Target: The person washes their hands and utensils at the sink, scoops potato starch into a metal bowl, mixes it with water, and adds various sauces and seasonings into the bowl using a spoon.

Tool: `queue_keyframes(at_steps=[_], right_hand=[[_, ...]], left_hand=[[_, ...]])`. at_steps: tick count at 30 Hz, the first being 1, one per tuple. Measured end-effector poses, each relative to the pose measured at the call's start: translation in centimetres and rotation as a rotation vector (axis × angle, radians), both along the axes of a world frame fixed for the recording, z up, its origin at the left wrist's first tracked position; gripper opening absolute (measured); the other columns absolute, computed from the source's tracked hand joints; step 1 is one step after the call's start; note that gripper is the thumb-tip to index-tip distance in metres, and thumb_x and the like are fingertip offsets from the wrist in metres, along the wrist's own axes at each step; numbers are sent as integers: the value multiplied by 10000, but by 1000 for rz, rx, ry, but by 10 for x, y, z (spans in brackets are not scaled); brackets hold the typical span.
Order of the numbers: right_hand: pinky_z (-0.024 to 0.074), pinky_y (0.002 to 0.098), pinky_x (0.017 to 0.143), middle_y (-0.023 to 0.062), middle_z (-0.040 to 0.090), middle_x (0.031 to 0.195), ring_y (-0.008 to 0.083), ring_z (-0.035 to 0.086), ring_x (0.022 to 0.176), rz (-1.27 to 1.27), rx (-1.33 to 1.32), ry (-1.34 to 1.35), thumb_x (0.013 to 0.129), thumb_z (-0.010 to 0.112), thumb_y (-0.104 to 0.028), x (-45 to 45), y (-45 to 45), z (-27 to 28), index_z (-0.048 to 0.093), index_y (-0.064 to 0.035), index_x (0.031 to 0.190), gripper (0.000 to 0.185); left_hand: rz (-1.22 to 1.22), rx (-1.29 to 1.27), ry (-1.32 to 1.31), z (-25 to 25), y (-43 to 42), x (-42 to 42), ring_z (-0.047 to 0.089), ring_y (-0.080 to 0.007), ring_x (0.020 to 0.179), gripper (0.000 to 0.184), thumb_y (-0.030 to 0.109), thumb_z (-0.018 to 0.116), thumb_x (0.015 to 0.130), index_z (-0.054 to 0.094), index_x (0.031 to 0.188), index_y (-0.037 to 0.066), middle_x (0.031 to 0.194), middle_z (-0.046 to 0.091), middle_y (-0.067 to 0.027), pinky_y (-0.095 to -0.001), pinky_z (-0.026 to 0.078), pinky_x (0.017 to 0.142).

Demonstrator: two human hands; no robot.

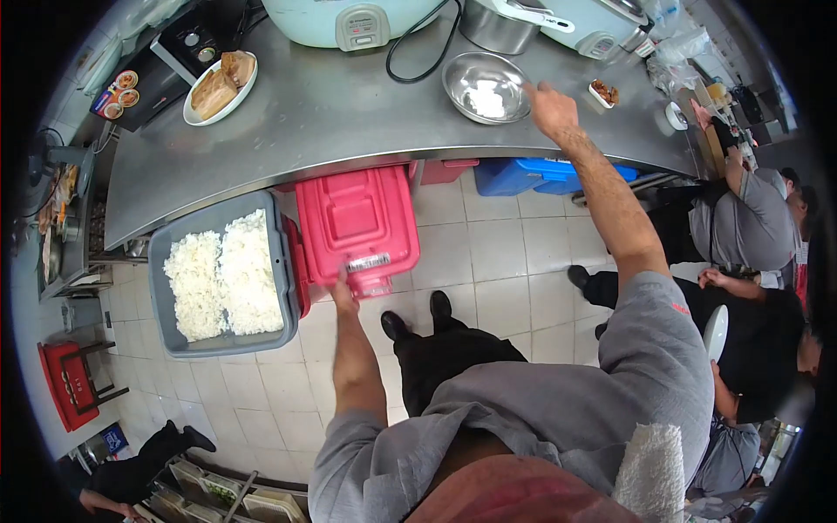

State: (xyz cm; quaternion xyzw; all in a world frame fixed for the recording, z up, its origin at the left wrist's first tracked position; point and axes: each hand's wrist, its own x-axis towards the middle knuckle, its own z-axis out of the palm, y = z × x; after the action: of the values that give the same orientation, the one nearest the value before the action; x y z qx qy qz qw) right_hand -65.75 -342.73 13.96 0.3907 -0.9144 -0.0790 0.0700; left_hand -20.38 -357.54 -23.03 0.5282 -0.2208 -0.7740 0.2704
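Observation:
My right hand (pixel 553 112) is at the right rim of a shiny metal bowl (pixel 486 89) on the steel counter, its fingers bent towards the rim; their grip is too small to make out. My left hand (pixel 345 295) touches the front edge of a red lidded bin (pixel 357 218) below the counter, fingers blurred. Left of that bin, a grey tub (pixel 277 261) holds two blocks of white rice (pixel 248 270).
The steel counter (pixel 349 113) bears a rice cooker (pixel 349 24), a black cable, a metal pot (pixel 499 33), a white dish (pixel 248 91) with food and a small tray. Blue bins (pixel 514 176) stand beneath. Several people are at the right; another is at lower left.

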Motion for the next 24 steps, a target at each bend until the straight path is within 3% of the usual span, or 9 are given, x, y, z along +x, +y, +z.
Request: queue_keyframes(at_steps=[4,6,7,8,12,13,15,19,24], right_hand=[[494,416,745,126,556,1009,289,581,938,63,57,64,813,441,-114,2,-15,13,515,-113,1098,294],[499,402,747,129,552,1033,285,579,944,14,35,44,812,453,-115,8,-17,18,531,-100,1083,282],[499,402,747,129,552,1033,285,579,944,6,30,41,812,453,-115,5,-13,15,531,-100,1083,282],[501,399,745,135,551,1038,288,579,944,32,65,43,814,451,-115,0,-12,12,539,-98,1076,277],[503,396,740,144,548,1054,288,580,943,18,-56,57,814,457,-116,0,-4,18,555,-90,1061,267],[500,412,737,144,548,1059,290,578,952,19,65,49,818,451,-116,-9,-4,10,561,-96,1053,261],[496,421,741,146,558,1040,291,580,950,2,-4,25,815,454,-122,-12,2,7,566,-97,1046,258],[476,435,768,152,602,964,316,582,925,-112,-258,-178,816,448,-146,-8,11,18,571,-98,1045,264],[468,438,749,162,605,967,345,566,913,-92,-406,-407,825,443,-136,26,32,34,568,-101,1047,257]], left_hand=[[-243,-689,-604,25,8,-75,528,-148,911,461,252,642,794,470,1178,63,1051,537,-109,-299,476,705],[-325,-623,-168,116,41,-134,511,-160,950,490,253,651,790,453,1190,52,1100,515,-120,-289,470,721],[-401,-686,-35,203,55,-161,505,-186,970,522,260,649,794,426,1202,21,1122,499,-127,-288,474,719],[-453,-804,66,227,56,-189,498,-189,983,555,266,630,810,382,1247,30,1168,465,-123,-307,483,726],[-495,-627,178,333,39,-285,501,-287,1000,758,274,640,792,176,1362,93,1296,294,-163,-376,510,713],[-504,-635,190,340,35,-305,501,-287,1000,758,274,640,792,176,1362,93,1296,294,-163,-376,510,713],[-484,-209,235,349,26,-335,495,-357,1011,772,160,584,794,81,1375,91,1305,247,-203,-431,525,697],[-700,-280,351,309,11,-371,553,-384,930,664,-72,378,700,150,1307,72,1201,384,-231,-503,544,705],[-575,-336,401,326,25,-312,558,-369,961,637,-108,365,665,224,1258,76,1168,424,-206,-491,558,676]])
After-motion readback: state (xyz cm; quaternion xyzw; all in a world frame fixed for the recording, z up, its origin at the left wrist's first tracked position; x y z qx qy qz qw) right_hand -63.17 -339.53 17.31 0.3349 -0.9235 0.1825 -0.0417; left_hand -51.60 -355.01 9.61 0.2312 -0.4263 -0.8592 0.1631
